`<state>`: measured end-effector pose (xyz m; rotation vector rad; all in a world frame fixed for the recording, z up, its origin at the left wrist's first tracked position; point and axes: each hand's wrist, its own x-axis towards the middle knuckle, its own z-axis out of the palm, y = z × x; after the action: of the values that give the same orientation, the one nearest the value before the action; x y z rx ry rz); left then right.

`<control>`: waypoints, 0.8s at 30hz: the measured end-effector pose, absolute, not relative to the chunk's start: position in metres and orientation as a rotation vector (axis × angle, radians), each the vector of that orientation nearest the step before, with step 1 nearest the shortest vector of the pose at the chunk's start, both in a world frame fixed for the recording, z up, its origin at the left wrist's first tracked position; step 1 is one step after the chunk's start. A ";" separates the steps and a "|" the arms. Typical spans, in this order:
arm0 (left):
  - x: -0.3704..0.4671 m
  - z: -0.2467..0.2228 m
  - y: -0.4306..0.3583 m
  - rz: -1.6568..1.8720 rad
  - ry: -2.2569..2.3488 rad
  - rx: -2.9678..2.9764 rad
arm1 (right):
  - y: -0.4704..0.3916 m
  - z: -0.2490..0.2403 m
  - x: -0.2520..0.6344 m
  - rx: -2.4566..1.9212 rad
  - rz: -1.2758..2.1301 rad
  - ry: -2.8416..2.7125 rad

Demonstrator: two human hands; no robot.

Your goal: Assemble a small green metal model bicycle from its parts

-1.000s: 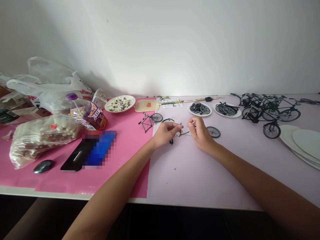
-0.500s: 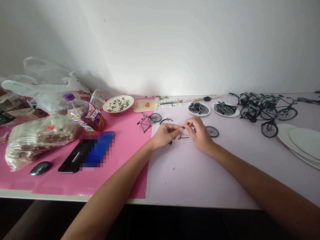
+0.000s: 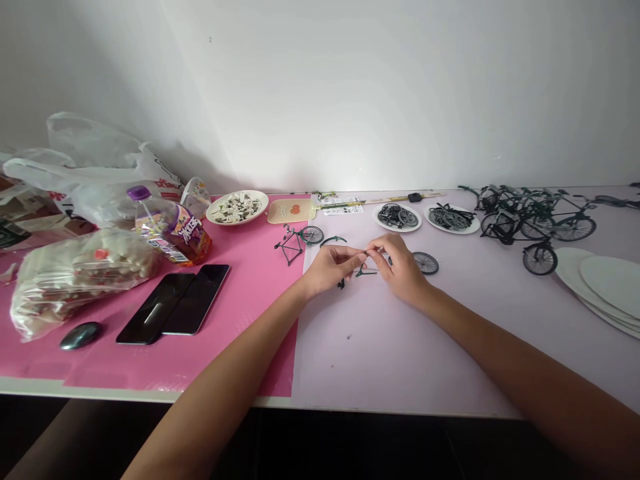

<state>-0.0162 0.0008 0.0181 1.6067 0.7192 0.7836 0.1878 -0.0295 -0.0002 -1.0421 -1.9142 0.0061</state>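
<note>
My left hand and my right hand meet over the pale part of the table. Thumb and forefinger of each are pinched together, tip to tip, on something too small and covered to make out. Under the fingers lies a thin green bicycle piece. A spoked toy wheel rests just right of my right hand. A small black part sits below my left hand, and a curved mudguard lies beyond it. Farther left is a model bicycle frame with one wheel.
Two plates of dark parts, one with wheels, stand at the back. Several model bicycles and stacked white plates are at right. Left are phones, a mouse, a bottle and bags. Tiny bits lie in front.
My fingertips have drawn slightly closer together, covering the small dark bit seen between them before. The right phone, blue and pixelated earlier, now shows a dark screen.
</note>
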 end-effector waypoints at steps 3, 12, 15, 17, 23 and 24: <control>-0.016 0.018 0.001 0.786 0.720 1.620 | -0.030 0.001 0.189 -1.020 -0.022 -1.944; -0.015 0.019 -0.001 0.763 0.739 1.623 | -0.029 0.000 0.190 -0.987 -0.023 -1.953; -0.015 0.019 -0.001 0.767 0.728 1.627 | -0.028 0.000 0.191 -0.980 -0.037 -1.965; -0.015 0.018 0.000 0.767 0.733 1.638 | -0.027 0.001 0.192 -0.975 -0.057 -1.992; -0.013 0.015 0.000 0.802 0.777 1.652 | -0.026 0.007 0.195 -0.949 -0.183 -2.078; -0.013 0.015 0.000 0.813 0.777 1.650 | -0.026 0.008 0.195 -0.948 -0.195 -2.079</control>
<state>-0.0128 -0.0002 0.0154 1.6498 0.7768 0.8131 0.1948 -0.0260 0.0077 -0.9480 -2.0786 -0.1946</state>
